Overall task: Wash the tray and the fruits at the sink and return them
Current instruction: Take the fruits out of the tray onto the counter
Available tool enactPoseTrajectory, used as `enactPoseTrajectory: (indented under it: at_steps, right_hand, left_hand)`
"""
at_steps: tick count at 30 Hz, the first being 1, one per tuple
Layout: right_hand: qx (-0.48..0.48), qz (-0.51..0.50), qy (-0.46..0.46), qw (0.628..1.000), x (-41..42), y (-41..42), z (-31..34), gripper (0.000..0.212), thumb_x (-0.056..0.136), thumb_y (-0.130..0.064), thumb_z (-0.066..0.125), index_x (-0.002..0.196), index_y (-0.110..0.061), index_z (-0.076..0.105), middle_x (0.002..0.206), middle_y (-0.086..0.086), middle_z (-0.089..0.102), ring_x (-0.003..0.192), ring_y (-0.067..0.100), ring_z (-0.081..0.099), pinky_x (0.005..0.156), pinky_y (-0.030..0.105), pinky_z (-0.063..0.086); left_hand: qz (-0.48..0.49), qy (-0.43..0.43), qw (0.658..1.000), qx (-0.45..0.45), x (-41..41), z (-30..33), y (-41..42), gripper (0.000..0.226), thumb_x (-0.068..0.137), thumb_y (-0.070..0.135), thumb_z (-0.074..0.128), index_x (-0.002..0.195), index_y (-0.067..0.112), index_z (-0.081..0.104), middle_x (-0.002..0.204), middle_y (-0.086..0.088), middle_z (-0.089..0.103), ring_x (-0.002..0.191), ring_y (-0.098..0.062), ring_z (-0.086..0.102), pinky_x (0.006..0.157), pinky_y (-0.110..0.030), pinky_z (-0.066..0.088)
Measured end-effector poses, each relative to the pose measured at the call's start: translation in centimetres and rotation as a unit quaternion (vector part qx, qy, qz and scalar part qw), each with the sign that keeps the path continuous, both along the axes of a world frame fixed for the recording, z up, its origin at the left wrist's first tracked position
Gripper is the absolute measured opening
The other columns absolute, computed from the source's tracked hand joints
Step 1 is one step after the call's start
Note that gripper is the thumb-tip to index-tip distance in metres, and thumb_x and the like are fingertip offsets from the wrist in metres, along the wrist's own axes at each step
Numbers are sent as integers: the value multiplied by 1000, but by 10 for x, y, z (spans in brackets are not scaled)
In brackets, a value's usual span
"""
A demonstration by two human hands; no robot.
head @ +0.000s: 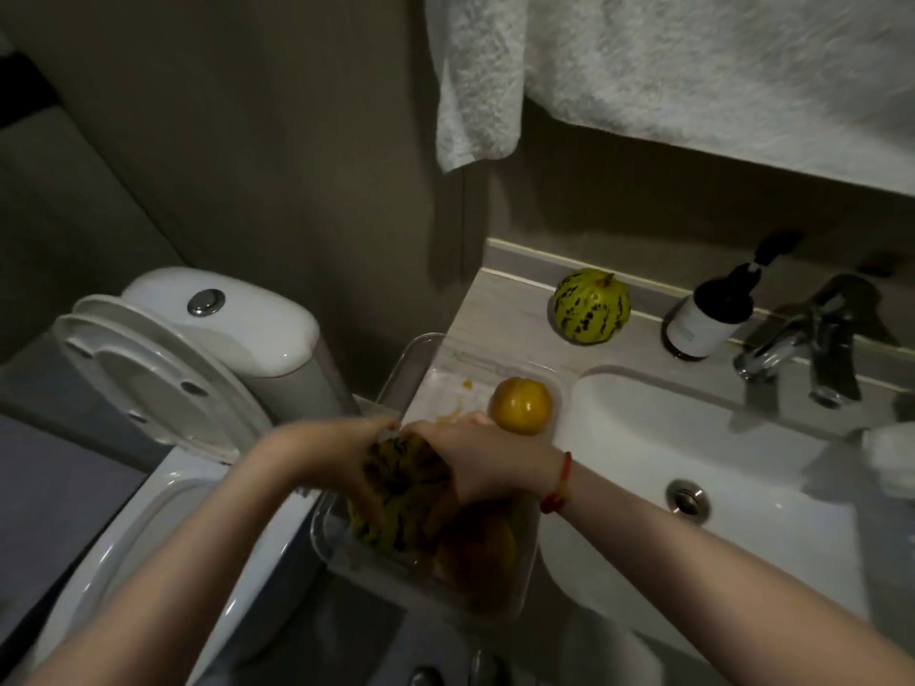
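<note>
A clear plastic tray (421,356) lies on the counter's left end, overhanging its edge. Both hands hold a green-and-dark striped melon (396,492) over the tray's near part: my left hand (341,458) grips its left side, my right hand (487,462) its right side. An orange fruit (521,404) sits in the tray's far right corner. Another orange fruit (482,547) lies in shadow under my right wrist. A second striped melon (591,307) stands on the counter behind the tray.
The white sink basin (693,438) lies right of the tray, with a chrome tap (812,339) and a dark soap bottle (708,314) behind it. An open toilet (168,383) stands at the left. White towels (643,66) hang above.
</note>
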State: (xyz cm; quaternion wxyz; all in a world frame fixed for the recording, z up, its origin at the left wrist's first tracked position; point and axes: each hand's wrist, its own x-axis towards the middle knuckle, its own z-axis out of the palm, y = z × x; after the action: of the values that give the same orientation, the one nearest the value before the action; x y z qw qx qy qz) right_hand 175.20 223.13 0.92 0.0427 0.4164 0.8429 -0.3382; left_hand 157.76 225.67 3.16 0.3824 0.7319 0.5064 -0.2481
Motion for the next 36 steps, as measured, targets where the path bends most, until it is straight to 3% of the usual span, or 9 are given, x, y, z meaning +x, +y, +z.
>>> enactPoseTrajectory:
  at_steps: [4,7,11,15,19,22,25,30,36]
  right_hand:
    - [36,-7,-28,999,-3,-6,-16,78,71,-43,77,133,-13,42,119,7,60,107,22,55,104,34,36]
    - [86,-24,-58,994,-7,-11,-33,86,66,-47,79,134,-12,39,110,6,61,97,21,56,97,29,39]
    - [88,-66,11,994,-4,-12,-47,93,62,-49,79,137,-20,32,111,4,55,95,14,43,90,26,35]
    - [117,-91,64,987,2,-7,-42,93,59,-47,80,136,-20,36,115,-1,58,107,16,52,105,32,34]
    - [146,-158,129,968,25,17,-15,99,55,-41,86,138,-18,37,125,3,58,117,22,54,106,31,36]
    - [134,-202,147,959,50,49,8,101,54,-39,88,137,-17,34,128,5,56,119,23,53,105,35,39]
    - [127,-243,116,955,80,88,17,103,56,-32,89,139,-16,30,129,5,52,120,22,50,103,28,38]
    - [116,-294,61,947,110,129,-2,105,58,-31,88,142,-13,27,132,11,51,122,27,48,102,29,37]
    - [144,-274,-45,950,119,156,-30,109,62,-40,84,144,-7,20,130,18,53,121,35,48,101,34,35]
  left_hand:
    - [0,-60,995,75,-4,-20,-25,113,59,31,87,146,24,16,139,2,40,128,-16,39,105,-26,36]
    - [-3,-62,986,156,-2,-34,-41,121,60,42,84,149,21,5,146,0,26,134,-19,26,110,-28,21]
    - [28,-153,955,254,-5,-41,-46,93,57,47,84,135,19,41,130,6,51,118,-10,47,104,-24,30]
    - [55,-210,929,300,-7,-36,-40,85,48,34,91,122,9,57,115,-2,62,108,-19,59,98,-32,41]
    - [127,-271,913,276,4,-10,-5,97,39,29,94,126,20,51,109,12,56,101,-7,54,88,-16,39]
    - [87,-272,916,283,28,8,44,103,40,23,95,130,15,46,112,6,54,105,-11,52,88,-14,36]
    - [58,-249,924,285,65,15,96,104,42,20,94,133,14,44,123,-3,56,112,-16,52,91,-19,38]
    - [67,-255,935,236,108,-4,147,96,48,7,92,133,10,46,126,-7,56,116,-18,52,90,-15,37]
    - [91,-261,939,206,130,-41,172,98,49,-1,89,136,4,43,128,-13,55,119,-24,52,101,-30,42]
